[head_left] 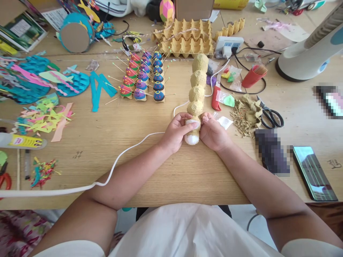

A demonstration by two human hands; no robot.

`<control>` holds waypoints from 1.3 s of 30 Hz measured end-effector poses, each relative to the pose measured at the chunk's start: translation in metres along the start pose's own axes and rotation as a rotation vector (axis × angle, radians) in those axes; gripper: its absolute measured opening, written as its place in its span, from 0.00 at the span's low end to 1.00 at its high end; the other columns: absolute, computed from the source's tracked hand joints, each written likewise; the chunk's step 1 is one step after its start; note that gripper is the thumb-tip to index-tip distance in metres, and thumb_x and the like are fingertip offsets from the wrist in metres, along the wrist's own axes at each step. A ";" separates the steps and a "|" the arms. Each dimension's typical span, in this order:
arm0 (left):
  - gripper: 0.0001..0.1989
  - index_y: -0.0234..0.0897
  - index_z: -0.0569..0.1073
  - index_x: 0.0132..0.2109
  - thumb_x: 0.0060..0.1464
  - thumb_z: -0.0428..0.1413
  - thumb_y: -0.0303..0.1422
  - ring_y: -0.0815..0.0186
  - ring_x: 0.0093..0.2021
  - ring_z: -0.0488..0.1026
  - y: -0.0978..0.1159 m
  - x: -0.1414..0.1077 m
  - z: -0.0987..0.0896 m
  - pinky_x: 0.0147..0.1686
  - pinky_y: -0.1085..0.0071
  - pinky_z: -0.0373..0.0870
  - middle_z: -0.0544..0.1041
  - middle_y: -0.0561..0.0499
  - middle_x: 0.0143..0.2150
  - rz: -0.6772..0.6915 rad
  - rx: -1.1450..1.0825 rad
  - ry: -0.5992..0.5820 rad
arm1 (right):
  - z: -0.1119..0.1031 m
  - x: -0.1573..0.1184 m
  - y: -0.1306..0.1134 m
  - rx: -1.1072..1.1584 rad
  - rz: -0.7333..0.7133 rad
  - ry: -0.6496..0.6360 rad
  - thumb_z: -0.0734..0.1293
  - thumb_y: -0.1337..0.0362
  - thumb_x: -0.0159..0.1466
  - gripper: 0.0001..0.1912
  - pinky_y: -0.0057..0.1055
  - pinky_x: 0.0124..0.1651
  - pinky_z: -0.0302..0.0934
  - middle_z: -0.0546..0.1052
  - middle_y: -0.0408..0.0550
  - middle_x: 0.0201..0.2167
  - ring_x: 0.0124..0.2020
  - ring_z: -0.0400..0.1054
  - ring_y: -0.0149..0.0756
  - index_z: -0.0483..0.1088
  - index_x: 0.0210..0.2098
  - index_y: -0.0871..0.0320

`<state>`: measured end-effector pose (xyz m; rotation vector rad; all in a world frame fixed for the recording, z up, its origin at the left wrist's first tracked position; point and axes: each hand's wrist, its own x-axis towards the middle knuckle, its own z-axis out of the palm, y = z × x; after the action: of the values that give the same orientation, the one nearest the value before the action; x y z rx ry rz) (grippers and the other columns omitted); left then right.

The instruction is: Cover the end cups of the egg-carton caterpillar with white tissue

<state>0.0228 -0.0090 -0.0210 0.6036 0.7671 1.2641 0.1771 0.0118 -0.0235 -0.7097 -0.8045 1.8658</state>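
Observation:
In the middle of the table, a long yellowish egg carton strip [198,79] points away from me, its bumps facing up. White material that looks like soft clay [192,139] covers the nearest bump, and more white shows on the second one. My left hand [175,132] is closed on the near end from the left, its thumb lying over the second bump. On the other side, my right hand [214,131] has its fingers curled against the strip's right edge. A small white packet [225,122] lies just beyond the right hand.
Painted carton caterpillars [141,80] with pins stand at back left. Behind are egg trays [187,35] and a power strip [229,43]. A red cutter [215,98], scissors [272,116] and a phone [313,173] lie right. A white cable [125,150] crosses my left arm.

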 end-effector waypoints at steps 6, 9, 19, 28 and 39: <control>0.25 0.42 0.74 0.43 0.40 0.78 0.33 0.74 0.33 0.75 0.000 -0.001 -0.001 0.37 0.73 0.71 0.80 0.59 0.33 0.019 0.037 -0.024 | 0.003 -0.002 -0.001 0.025 0.012 -0.013 0.83 0.55 0.57 0.26 0.33 0.36 0.60 0.66 0.37 0.29 0.33 0.64 0.33 0.62 0.33 0.51; 0.27 0.42 0.76 0.43 0.39 0.80 0.36 0.74 0.32 0.74 0.000 0.000 -0.002 0.36 0.74 0.70 0.78 0.60 0.32 0.025 0.043 -0.031 | 0.005 -0.003 -0.001 0.034 0.014 0.014 0.84 0.60 0.55 0.26 0.30 0.36 0.61 0.67 0.36 0.30 0.33 0.65 0.31 0.62 0.33 0.51; 0.26 0.39 0.79 0.42 0.39 0.81 0.40 0.74 0.35 0.76 -0.001 -0.001 0.000 0.39 0.74 0.71 0.82 0.58 0.35 0.031 0.017 -0.010 | 0.008 -0.005 -0.001 0.031 0.010 0.002 0.83 0.64 0.56 0.26 0.28 0.35 0.62 0.67 0.34 0.28 0.31 0.65 0.30 0.61 0.34 0.52; 0.22 0.40 0.81 0.44 0.49 0.76 0.47 0.67 0.38 0.77 0.003 0.002 -0.005 0.41 0.68 0.71 0.82 0.53 0.37 -0.065 -0.016 -0.027 | 0.003 -0.002 -0.004 0.040 0.051 0.006 0.80 0.62 0.58 0.23 0.35 0.39 0.67 0.70 0.37 0.30 0.34 0.69 0.36 0.60 0.34 0.50; 0.20 0.40 0.81 0.39 0.41 0.80 0.38 0.70 0.36 0.77 0.002 0.002 -0.004 0.40 0.70 0.71 0.82 0.56 0.35 -0.069 -0.055 -0.023 | 0.007 -0.003 -0.003 0.047 0.042 0.026 0.84 0.64 0.54 0.27 0.31 0.37 0.64 0.68 0.35 0.28 0.32 0.68 0.31 0.60 0.32 0.51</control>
<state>0.0185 -0.0067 -0.0225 0.5424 0.7257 1.2090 0.1746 0.0085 -0.0165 -0.7247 -0.7321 1.9035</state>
